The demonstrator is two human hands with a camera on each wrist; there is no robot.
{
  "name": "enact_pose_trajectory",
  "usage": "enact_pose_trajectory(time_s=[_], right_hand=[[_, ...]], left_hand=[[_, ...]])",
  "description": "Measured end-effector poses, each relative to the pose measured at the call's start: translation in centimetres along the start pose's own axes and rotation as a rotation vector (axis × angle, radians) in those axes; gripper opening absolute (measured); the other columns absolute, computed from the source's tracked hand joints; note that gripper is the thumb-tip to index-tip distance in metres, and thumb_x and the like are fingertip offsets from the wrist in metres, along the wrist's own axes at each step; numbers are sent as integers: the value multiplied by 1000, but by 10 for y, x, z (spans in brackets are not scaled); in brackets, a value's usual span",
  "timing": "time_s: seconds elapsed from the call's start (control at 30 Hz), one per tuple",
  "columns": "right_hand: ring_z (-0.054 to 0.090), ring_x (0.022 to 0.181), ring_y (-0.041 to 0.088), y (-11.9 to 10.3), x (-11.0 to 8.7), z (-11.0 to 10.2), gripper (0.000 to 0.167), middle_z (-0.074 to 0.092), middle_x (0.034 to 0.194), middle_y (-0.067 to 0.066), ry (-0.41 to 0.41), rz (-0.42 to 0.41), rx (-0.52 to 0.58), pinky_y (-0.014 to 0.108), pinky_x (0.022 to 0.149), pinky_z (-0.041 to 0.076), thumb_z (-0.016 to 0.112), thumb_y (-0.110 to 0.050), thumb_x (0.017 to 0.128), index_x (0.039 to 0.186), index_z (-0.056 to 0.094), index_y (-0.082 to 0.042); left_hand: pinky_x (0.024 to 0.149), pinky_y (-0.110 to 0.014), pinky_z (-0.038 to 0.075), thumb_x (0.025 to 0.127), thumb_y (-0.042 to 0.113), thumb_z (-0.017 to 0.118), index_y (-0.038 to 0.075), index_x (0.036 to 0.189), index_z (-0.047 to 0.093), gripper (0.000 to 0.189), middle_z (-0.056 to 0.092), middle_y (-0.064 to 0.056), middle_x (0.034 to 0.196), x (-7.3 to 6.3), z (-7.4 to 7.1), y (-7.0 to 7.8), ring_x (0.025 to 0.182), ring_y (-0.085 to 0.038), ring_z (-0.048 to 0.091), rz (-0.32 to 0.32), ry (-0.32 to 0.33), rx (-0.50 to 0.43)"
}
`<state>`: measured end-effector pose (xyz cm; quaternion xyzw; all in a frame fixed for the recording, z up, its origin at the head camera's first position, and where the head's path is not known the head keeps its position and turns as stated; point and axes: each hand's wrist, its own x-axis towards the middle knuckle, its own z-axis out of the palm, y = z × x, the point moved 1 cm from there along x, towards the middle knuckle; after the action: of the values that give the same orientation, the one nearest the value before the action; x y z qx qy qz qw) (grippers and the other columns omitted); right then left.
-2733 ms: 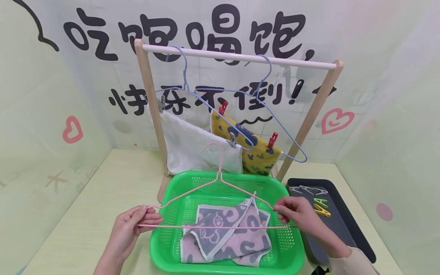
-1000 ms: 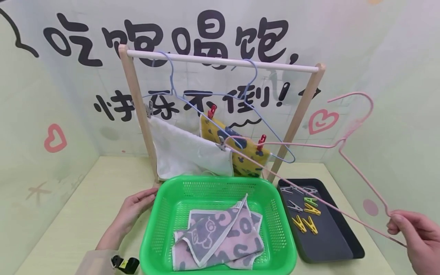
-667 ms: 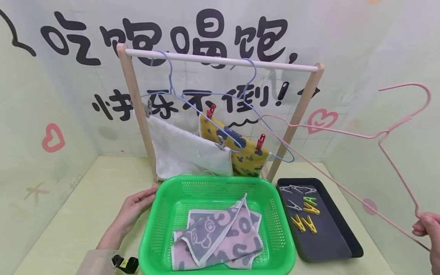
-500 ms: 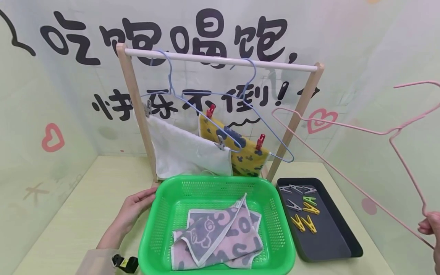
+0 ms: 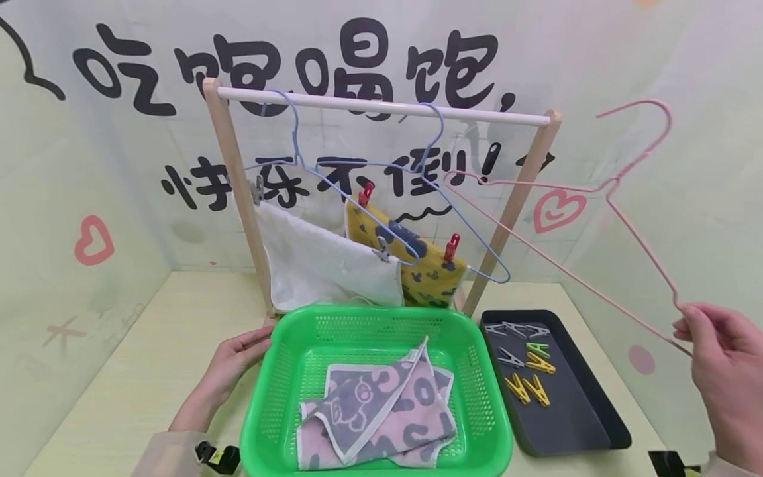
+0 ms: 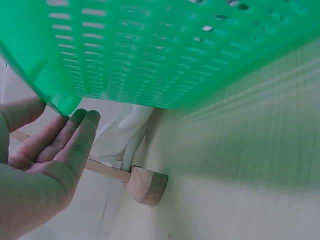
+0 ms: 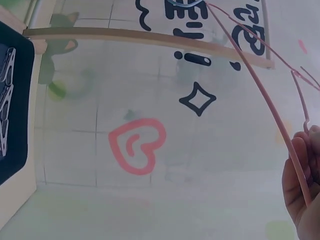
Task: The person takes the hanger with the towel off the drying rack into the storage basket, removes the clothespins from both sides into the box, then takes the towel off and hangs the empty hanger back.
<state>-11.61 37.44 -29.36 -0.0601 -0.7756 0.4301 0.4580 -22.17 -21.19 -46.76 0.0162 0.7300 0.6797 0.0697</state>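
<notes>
My right hand (image 5: 727, 371) pinches one end of a pink wire hanger (image 5: 640, 158), held up at the right with its hook on top. Its free end overlaps the rack's right post in the head view. In the right wrist view the fingers (image 7: 295, 175) curl at the pink wire. My left hand (image 5: 229, 364) lies at the left rim of a green basket (image 5: 280, 371), fingers extended; the left wrist view has the fingertips (image 6: 90, 120) right at the rim. A pink and grey towel (image 5: 393, 411) lies folded over itself in the basket.
Behind stands a rack with a white rod (image 5: 381, 106). From it hang two blue hangers, with a white towel (image 5: 322, 265) and a yellow towel (image 5: 435, 271) clipped on. Right of the basket, a dark tray (image 5: 572, 424) holds several grey, green and yellow clothespins (image 5: 536, 391).
My left hand has let go of the hanger and moved to the basket's left rim. My right hand carried the hanger far right, then brought it back left and higher in the last half second.
</notes>
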Motion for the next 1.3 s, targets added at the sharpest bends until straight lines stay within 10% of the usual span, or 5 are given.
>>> enact_pose_trajectory(time_s=[0.17,0.37,0.73,1.3], right_hand=[[55,54,-11,-7,14,26,9,59,65,-23,-13,-163,-20,2,58,46,63,6,84,82,67,13],[53,55,-14,-11,20,51,13,57,69,-28,-74,-274,-20,0,61,44,63,5,84,83,65,17],[54,56,-12,-8,15,65,13,57,68,-27,-99,-205,-24,2,61,45,64,5,85,86,64,17],[53,55,-14,-6,13,77,9,54,66,-29,-160,-197,-65,2,57,44,65,5,84,85,65,14]], left_hand=[[82,-18,51,94,15,58,-12,132,42,50,64,14,106,0,0,0,93,3,60,-9,8,2],[81,-18,51,94,14,58,-13,132,42,49,64,17,103,0,0,-2,92,3,60,-7,12,-3],[82,-18,51,94,16,58,-11,133,43,49,64,5,113,1,1,-3,93,3,60,-13,22,6],[83,-18,50,95,19,57,-12,135,38,54,59,21,106,1,2,-9,97,4,58,-16,-9,-73]])
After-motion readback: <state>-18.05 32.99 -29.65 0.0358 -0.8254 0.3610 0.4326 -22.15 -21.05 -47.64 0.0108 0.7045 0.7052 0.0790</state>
